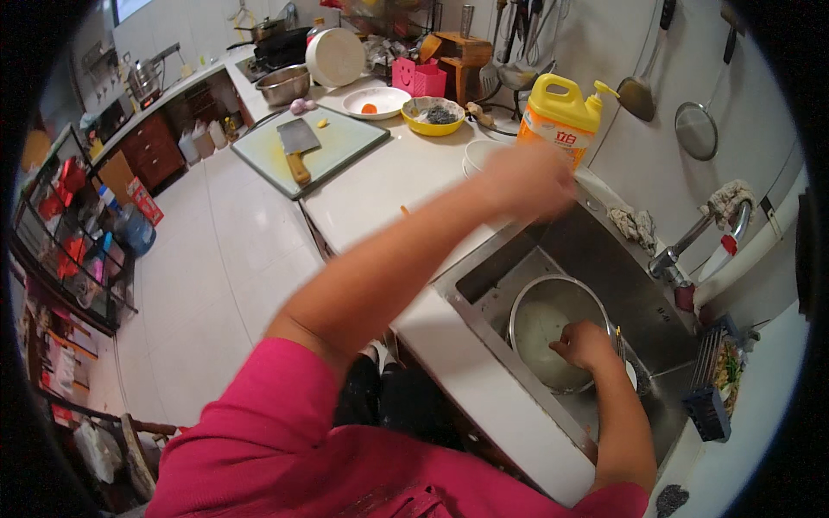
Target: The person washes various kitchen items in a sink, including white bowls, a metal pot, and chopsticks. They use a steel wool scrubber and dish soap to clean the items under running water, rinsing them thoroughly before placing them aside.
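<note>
My left hand (534, 181), blurred, is raised over the back edge of the sink, before a yellow jug of dish soap (562, 120); what its fingers hold, if anything, is too blurred to tell. White bowls (482, 154) stand partly behind it. My right hand (585, 346) hangs over the near right side of a metal pot (537, 317) with cloudy liquid, its fingers bent towards the thumb; whether something is pinched there is unclear. The pot stands in the stainless steel sink (654, 324).
A cleaver (298, 146) lies on the cutting board (350, 139) at the left. Beyond are a white plate (392, 97), a yellow bowl (434, 129) and a metal basin (283, 85). The faucet (686, 249) rises at the sink's right; a dark rack (706, 408) sits nearer.
</note>
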Available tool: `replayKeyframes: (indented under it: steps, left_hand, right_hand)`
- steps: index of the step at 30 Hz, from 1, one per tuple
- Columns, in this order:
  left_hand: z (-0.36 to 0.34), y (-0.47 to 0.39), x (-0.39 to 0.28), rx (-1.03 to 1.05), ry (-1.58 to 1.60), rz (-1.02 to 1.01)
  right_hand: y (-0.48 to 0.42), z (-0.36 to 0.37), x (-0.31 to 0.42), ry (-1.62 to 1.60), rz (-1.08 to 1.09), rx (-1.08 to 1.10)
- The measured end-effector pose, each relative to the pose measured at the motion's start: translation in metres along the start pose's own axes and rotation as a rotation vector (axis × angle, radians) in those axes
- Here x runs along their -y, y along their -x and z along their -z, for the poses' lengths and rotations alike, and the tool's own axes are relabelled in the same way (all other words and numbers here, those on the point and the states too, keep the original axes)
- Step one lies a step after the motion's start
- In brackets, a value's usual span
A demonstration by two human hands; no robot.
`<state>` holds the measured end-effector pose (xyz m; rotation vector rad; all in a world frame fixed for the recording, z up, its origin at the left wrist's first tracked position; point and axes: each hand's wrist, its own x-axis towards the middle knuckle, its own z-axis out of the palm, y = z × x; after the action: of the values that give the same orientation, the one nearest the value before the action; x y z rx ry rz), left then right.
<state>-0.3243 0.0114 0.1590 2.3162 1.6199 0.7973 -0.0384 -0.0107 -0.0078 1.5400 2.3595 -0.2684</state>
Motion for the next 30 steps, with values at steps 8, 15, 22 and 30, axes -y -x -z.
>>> replayKeyframes:
  steps: [8,15,22,30]
  left_hand:
    - [0.051,-0.088,0.245,-0.185,-0.623,0.332]
    - [0.031,-0.11,0.245,-0.129,-0.459,0.752]
    - [0.037,-0.108,0.238,-0.477,-0.487,0.653]
    - [0.093,-0.055,0.093,-0.728,-0.221,0.166]
  right_hand:
    - [-0.014,0.001,0.01,-0.03,0.033,0.102]
    - [-0.012,-0.003,0.002,-0.039,0.03,0.118]
    - [-0.009,-0.006,0.002,-0.036,0.034,0.059]
    - [0.0,0.018,-0.005,-0.079,0.003,-0.115]
